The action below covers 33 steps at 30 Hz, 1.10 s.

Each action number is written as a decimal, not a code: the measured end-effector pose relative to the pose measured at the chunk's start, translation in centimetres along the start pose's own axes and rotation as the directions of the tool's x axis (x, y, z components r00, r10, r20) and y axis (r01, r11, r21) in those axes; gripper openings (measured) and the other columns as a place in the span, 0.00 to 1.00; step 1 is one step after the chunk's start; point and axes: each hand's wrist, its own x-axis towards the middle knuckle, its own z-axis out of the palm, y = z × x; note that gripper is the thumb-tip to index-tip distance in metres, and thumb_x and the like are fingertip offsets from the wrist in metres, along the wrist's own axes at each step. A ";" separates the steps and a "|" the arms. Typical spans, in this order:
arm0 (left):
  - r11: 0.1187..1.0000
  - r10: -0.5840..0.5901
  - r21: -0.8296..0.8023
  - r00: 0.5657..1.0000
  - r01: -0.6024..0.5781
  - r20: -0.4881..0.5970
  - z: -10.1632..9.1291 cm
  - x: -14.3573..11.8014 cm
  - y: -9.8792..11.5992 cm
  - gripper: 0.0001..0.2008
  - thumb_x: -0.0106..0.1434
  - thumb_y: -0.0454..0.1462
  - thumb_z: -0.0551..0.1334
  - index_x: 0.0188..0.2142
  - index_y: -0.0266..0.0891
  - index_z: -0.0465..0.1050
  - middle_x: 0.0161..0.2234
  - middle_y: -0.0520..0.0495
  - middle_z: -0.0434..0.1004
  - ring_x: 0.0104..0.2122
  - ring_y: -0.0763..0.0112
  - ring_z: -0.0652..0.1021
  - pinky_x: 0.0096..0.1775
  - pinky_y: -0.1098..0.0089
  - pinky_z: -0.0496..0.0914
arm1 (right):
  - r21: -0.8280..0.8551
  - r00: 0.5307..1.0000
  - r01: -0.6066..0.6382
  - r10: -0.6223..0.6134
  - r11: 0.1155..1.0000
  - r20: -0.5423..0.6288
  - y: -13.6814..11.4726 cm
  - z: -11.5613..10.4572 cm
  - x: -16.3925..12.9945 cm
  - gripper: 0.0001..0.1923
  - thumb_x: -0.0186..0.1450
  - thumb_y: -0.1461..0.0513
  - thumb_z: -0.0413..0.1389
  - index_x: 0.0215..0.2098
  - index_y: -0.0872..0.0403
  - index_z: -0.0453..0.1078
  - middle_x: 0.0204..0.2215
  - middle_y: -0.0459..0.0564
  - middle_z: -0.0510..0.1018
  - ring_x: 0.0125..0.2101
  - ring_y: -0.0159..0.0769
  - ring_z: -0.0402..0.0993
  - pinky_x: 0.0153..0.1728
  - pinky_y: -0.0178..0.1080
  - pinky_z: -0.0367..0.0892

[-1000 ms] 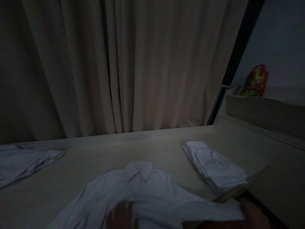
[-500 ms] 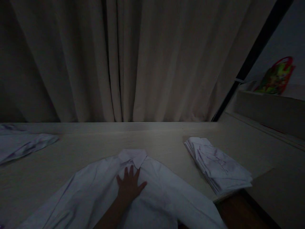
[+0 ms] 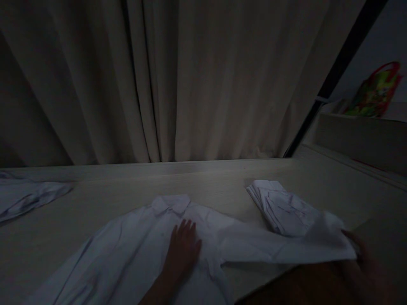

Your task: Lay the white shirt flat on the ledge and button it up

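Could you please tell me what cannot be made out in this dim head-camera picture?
- Right hand: dark and blurred beside the sleeve; its grip cannot be told.
- White shirt: its lower half is cut off by the bottom edge.
- Left hand: flat on the shirt; the forearm runs out of frame.
- Crumpled garment: cut by the left edge.
- Colourful bag: its print is too blurred to read.

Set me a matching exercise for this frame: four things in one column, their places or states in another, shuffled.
1 spread white collared shirt
2 folded white shirt stack
3 red and green bag
4 left hand

A on the right shelf
B flat on the shirt front
C laid open mid-table
D right of the open shirt, partly under its sleeve

Pairs: 1-C, 2-D, 3-A, 4-B
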 end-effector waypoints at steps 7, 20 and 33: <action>0.947 0.256 -0.209 0.966 -0.242 0.040 0.1 -6.1 6.7 0.24 0.63 0.43 0.53 0.58 0.44 0.59 0.55 0.42 0.70 0.54 0.56 0.71 0.51 0.53 0.69 | 0.754 0.986 -0.164 0.103 0.636 0.128 -14.7 4.0 7.1 0.26 0.43 0.64 0.57 0.42 0.55 0.72 0.30 0.48 0.76 0.29 0.34 0.71 0.28 0.34 0.67; 0.903 0.229 -0.430 0.832 0.013 0.505 0.9 -3.9 9.5 0.45 0.55 0.62 0.47 0.64 0.41 0.38 0.67 0.38 0.39 0.65 0.49 0.40 0.64 0.44 0.38 | 0.929 0.997 0.004 0.066 0.370 -0.030 -28.6 2.6 14.7 0.26 0.50 0.71 0.58 0.48 0.59 0.62 0.37 0.48 0.71 0.28 0.26 0.69 0.26 0.30 0.66; 0.915 0.192 -0.403 0.867 0.012 0.461 1.1 -1.1 11.5 0.52 0.46 0.64 0.54 0.62 0.35 0.49 0.65 0.34 0.50 0.62 0.37 0.52 0.58 0.34 0.45 | 0.888 0.935 0.135 -0.354 0.439 0.033 -34.8 0.2 8.0 0.08 0.52 0.65 0.58 0.30 0.57 0.64 0.20 0.37 0.67 0.20 0.24 0.65 0.24 0.31 0.62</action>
